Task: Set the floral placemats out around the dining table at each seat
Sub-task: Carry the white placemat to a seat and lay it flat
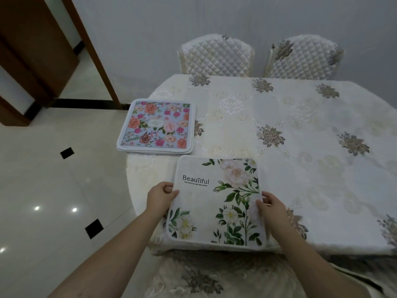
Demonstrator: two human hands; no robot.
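A white placemat (217, 203) printed with pale roses, green leaves and the word "Beautiful" lies flat at the near edge of the table (290, 130). My left hand (161, 195) grips its left edge and my right hand (271, 206) grips its right edge, thumbs on top. A stack of placemats (156, 126) with a blue, pink and orange flower print on top sits at the table's left end, its corner hanging past the edge.
The table carries a cream embroidered cloth with grey flower motifs. Two quilted white chairs (216, 54) (303, 58) stand at the far side against the wall. A cloth-covered seat (214, 276) is right below me. Glossy tiled floor (53, 190) and a brown door frame (94, 50) lie to the left.
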